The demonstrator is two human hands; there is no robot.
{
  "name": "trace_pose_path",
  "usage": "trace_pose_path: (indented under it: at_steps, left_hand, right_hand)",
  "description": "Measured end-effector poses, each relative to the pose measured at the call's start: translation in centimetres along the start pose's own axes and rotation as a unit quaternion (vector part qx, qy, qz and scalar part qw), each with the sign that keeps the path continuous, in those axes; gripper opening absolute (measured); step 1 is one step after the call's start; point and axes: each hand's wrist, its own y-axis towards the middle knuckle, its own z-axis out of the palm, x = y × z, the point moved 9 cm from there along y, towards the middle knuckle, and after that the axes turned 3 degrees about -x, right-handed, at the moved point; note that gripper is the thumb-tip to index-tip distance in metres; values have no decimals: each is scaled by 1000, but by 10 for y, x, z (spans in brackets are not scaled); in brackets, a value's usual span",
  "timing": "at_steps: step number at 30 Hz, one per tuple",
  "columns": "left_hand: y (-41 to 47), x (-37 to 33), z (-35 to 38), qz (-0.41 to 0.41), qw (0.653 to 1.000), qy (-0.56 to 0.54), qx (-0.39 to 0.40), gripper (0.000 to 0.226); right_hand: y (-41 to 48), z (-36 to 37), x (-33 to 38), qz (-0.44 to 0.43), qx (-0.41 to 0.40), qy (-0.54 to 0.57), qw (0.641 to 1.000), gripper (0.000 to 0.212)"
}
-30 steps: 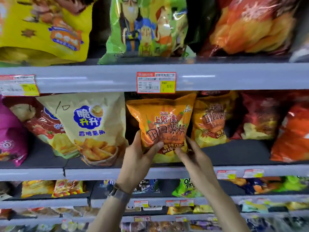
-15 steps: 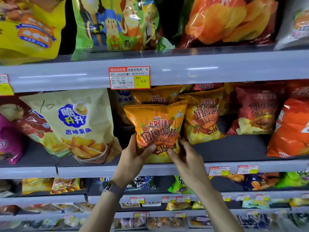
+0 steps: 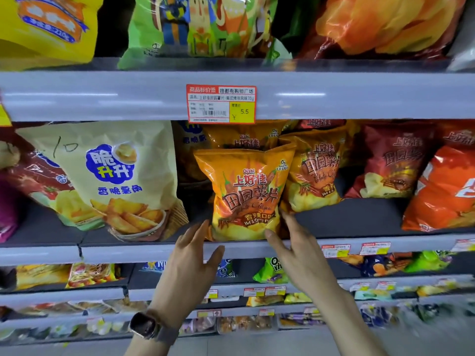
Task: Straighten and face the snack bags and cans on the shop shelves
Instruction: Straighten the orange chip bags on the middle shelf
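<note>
Left hand (image 3: pixel 190 255) and right hand (image 3: pixel 295 250), both spread open and empty, flank the Oishi hot-and-spicy chip bag (image 3: pixel 246 194) below the 5.5 price tag (image 3: pixel 221 104), which, unsupported, may topple forward off the shelf (image 3: pixel 128 249).

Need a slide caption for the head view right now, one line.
Orange chip bag stands facing out at the shelf edge, left hand and right hand open at its lower corners.
</note>
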Motion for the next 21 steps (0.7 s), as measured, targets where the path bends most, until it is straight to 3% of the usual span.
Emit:
trace_pose_path:
  at_steps: [8, 14, 21]
  left_hand:
    - [-33, -14, 5, 30, 996, 69, 45, 53]
    - [-59, -43, 34, 41, 993, 80, 80, 56]
    - [-72, -107, 66, 45, 989, 124, 63, 55]
  right_hand:
    - [-53, -20, 0, 10, -54, -137, 989, 54]
    - [-88, -48, -31, 38, -53, -208, 976, 62]
    - [-94, -103, -67, 12, -69, -249, 966, 42]
